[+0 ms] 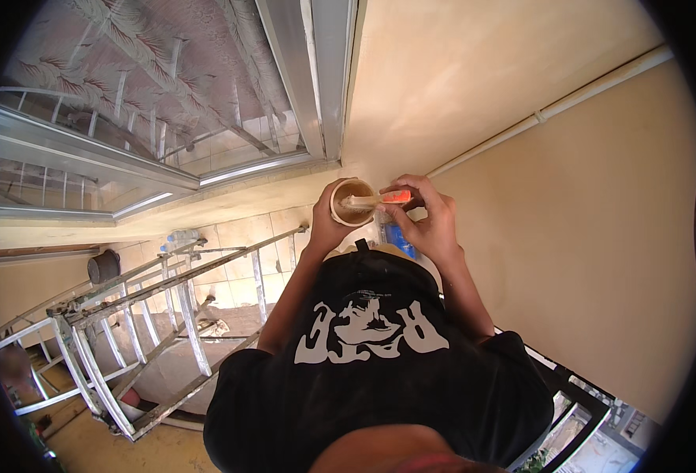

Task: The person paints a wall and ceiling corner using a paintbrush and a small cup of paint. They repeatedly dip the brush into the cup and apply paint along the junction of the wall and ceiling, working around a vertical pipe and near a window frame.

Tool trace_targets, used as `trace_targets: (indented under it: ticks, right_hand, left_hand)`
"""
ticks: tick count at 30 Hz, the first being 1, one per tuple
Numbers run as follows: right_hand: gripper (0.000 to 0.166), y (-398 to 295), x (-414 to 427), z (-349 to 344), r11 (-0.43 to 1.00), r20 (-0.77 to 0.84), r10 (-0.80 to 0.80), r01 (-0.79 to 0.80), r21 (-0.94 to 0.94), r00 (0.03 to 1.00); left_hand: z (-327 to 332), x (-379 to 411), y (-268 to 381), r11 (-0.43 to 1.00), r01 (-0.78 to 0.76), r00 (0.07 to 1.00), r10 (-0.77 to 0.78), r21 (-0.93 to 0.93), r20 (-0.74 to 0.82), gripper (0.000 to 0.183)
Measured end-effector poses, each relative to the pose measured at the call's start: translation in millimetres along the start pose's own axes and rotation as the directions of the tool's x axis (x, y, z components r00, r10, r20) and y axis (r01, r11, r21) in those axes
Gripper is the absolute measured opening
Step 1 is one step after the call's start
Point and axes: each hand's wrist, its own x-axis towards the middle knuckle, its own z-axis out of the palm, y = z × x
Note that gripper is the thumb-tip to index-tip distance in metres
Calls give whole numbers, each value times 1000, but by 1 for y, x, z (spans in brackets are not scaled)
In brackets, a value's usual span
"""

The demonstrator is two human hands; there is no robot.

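Observation:
My left hand is wrapped around a round, light-coloured cup, whose open top faces the camera. In my right hand is a paintbrush with an orange-red handle, pinched between thumb and fingers. The pale bristle end reaches over the rim into the cup. How much paint the cup holds cannot be told. Both hands are close together in front of the chest, beside the corner of a cream wall.
An aluminium stepladder stands at the left. Above it are metal-framed windows. A pipe runs along the cream wall at right. A blue container sits below the hands, a dark bucket at far left, and a dark railing lower right.

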Motion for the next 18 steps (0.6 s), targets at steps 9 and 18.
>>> trace_targets:
  ticks: [9,18]
  right_hand:
    - [21,19,11,-22,961,99,-272,275,-20,957]
    - [23,30,4,-22,938,222,-338,345,5,915]
  left_hand:
    - [47,-11,30,998,-13,995,20,69,-101,82]
    - [65,-27,37,988,12,980,18,151,-198,82]
